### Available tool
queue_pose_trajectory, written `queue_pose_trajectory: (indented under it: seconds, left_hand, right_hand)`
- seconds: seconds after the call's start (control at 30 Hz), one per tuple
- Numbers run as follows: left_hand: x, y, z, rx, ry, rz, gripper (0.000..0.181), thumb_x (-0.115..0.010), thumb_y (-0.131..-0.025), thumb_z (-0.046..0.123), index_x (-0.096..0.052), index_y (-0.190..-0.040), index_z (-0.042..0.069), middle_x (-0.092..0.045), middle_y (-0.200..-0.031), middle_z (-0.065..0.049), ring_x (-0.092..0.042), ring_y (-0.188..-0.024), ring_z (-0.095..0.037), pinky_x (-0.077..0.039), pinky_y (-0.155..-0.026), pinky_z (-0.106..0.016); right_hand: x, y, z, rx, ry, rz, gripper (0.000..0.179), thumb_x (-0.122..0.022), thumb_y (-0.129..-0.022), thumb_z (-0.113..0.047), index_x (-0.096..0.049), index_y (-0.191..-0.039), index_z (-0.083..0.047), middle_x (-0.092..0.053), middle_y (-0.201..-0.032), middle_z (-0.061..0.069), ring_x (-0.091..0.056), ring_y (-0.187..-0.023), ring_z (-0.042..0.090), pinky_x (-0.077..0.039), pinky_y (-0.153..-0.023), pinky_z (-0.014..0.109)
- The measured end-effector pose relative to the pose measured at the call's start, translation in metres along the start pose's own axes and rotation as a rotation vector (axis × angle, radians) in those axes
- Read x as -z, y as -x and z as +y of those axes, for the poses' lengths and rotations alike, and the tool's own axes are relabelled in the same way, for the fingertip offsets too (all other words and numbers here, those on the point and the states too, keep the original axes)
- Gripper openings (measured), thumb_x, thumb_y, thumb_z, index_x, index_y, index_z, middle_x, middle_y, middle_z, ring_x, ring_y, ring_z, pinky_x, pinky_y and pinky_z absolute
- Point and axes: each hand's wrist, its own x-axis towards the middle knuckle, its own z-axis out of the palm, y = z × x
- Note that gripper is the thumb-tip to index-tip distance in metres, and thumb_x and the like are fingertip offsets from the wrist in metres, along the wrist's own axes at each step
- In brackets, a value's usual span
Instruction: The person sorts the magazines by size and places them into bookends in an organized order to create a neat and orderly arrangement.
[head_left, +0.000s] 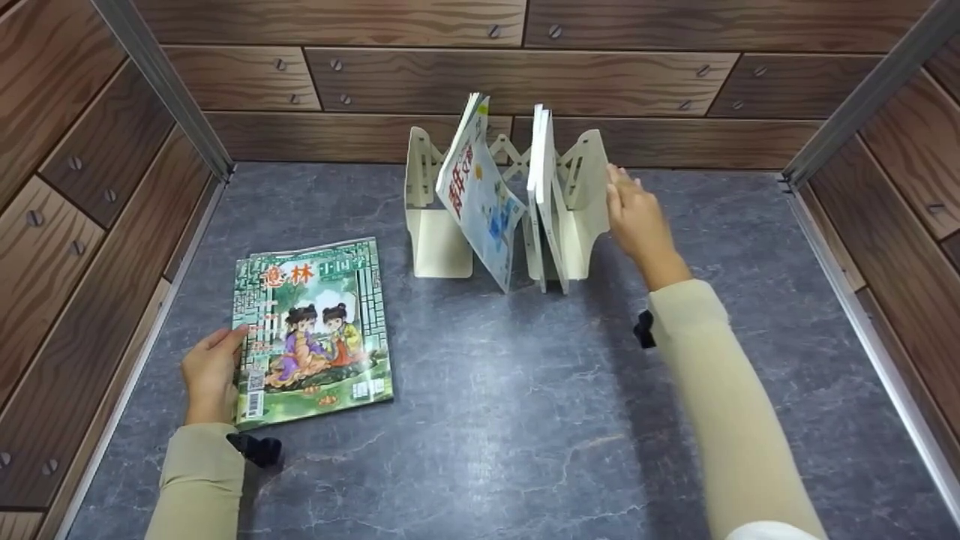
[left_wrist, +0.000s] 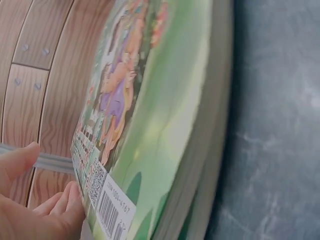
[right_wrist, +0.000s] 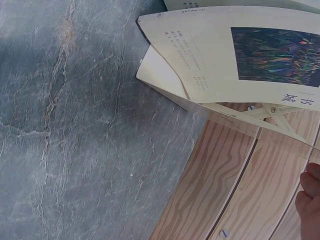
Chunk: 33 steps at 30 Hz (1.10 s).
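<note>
Flat on the table at left lies a small stack of magazines; the top magazine [head_left: 319, 330] has a green cover with two cartoon figures. My left hand [head_left: 211, 373] is at its left edge. In the left wrist view, the fingertips [left_wrist: 74, 197] touch the spine side near the barcode, and the thumb is raised apart. An expandable cream bookend rack [head_left: 444, 244] stands at the back. Within it, a blue-white magazine [head_left: 484, 199] leans tilted, and several thin books [head_left: 541, 199] stand toward the right. My right hand [head_left: 639, 223] rests extended fingers against the rack's right outer panel.
Wood-patterned walls [head_left: 420, 79] enclose the back and both sides of the grey marbled table [head_left: 480, 420]. Metal corner posts [head_left: 169, 90] rise at the back corners. Black wrist mounts [head_left: 259, 450] sit at both cuffs.
</note>
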Motion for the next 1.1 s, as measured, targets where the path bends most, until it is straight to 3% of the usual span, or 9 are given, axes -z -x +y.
queue_pose_trajectory:
  seconds: [0.13,0.3,0.5,0.57,0.7,0.8,0.9,0.97,1.1]
  left_hand:
    - [0.004,-0.001,-0.001,0.037,0.029,-0.048,0.072,-0.06,-0.098,0.03,-0.028,-0.155,0.0,-0.031,-0.161,-0.017,-0.036,-0.148,-0.028,-0.032,-0.123,-0.036]
    - [0.011,-0.002,0.002,0.105,-0.064,-0.173,0.075,-0.062,-0.097,0.037,-0.028,-0.156,0.007,-0.025,-0.164,-0.01,-0.027,-0.152,-0.026,-0.025,-0.126,-0.04]
    - [0.015,-0.004,0.003,0.14,-0.108,-0.379,0.076,-0.063,-0.098,0.03,-0.022,-0.156,0.003,-0.018,-0.166,-0.012,-0.028,-0.152,-0.025,-0.048,-0.107,-0.021]
    - [0.015,-0.004,0.002,0.14,-0.082,-0.415,0.076,-0.066,-0.097,0.025,-0.024,-0.154,-0.002,-0.025,-0.164,-0.017,-0.047,-0.139,-0.025,-0.054,-0.094,-0.016]
    - [0.012,-0.005,0.0,0.169,-0.001,-0.466,0.034,-0.07,-0.093,0.017,-0.062,-0.125,0.008,-0.068,-0.119,-0.007,-0.067,-0.093,-0.008,-0.059,-0.08,-0.017]
    - [0.008,-0.006,-0.003,0.187,0.041,-0.542,0.005,-0.067,-0.095,0.01,-0.064,-0.098,0.011,-0.07,-0.085,0.006,-0.069,-0.079,-0.007,-0.061,-0.079,-0.021]
    - [0.002,-0.005,-0.006,0.195,0.038,-0.617,0.031,-0.063,-0.097,0.009,-0.055,-0.126,0.0,-0.068,-0.085,0.005,-0.07,-0.079,-0.008,-0.062,-0.081,-0.023]
    - [-0.003,-0.004,-0.008,0.197,0.029,-0.641,0.06,-0.062,-0.097,0.009,-0.032,-0.146,-0.008,-0.066,-0.09,0.003,-0.07,-0.08,-0.008,-0.062,-0.083,-0.024]
    - [-0.009,-0.001,-0.009,0.189,0.007,-0.637,0.085,-0.062,-0.097,0.009,-0.002,-0.154,-0.012,-0.06,-0.112,-0.006,-0.069,-0.079,-0.006,-0.061,-0.084,-0.022]
  right_hand:
    - [0.0,0.0,-0.001,0.005,-0.005,0.006,0.046,-0.035,-0.108,-0.019,-0.042,-0.148,0.003,-0.045,-0.151,0.023,-0.041,-0.143,0.036,-0.026,-0.125,0.045]
    - [0.0,0.0,-0.002,0.003,0.002,0.0,0.046,-0.035,-0.108,-0.019,-0.042,-0.148,0.003,-0.044,-0.151,0.023,-0.041,-0.144,0.037,-0.025,-0.125,0.045]
    - [0.0,0.0,-0.001,-0.009,0.002,-0.003,0.047,-0.035,-0.108,-0.019,-0.041,-0.149,0.003,-0.043,-0.152,0.023,-0.04,-0.143,0.038,-0.024,-0.126,0.045]
    - [-0.001,0.0,-0.001,-0.006,-0.003,0.002,0.047,-0.035,-0.108,-0.019,-0.041,-0.149,0.002,-0.044,-0.152,0.023,-0.041,-0.144,0.037,-0.024,-0.126,0.045]
    - [-0.002,0.0,0.0,0.0,-0.009,0.017,0.046,-0.036,-0.108,-0.019,-0.042,-0.148,0.002,-0.045,-0.151,0.022,-0.042,-0.143,0.036,-0.026,-0.125,0.045]
    - [-0.002,0.001,0.001,0.002,-0.008,0.022,0.045,-0.036,-0.108,-0.018,-0.043,-0.148,0.002,-0.046,-0.15,0.022,-0.042,-0.143,0.036,-0.026,-0.125,0.045]
    - [-0.002,0.0,0.001,-0.002,-0.007,0.017,0.046,-0.036,-0.108,-0.018,-0.042,-0.148,0.002,-0.045,-0.151,0.022,-0.041,-0.144,0.036,-0.026,-0.125,0.045]
    - [-0.002,-0.001,0.002,-0.005,-0.007,0.015,0.046,-0.035,-0.108,-0.019,-0.042,-0.148,0.001,-0.045,-0.151,0.022,-0.041,-0.144,0.035,-0.026,-0.125,0.046]
    - [-0.003,-0.001,0.002,-0.006,-0.01,0.013,0.046,-0.035,-0.108,-0.019,-0.042,-0.148,0.001,-0.046,-0.151,0.021,-0.041,-0.144,0.035,-0.025,-0.126,0.046]
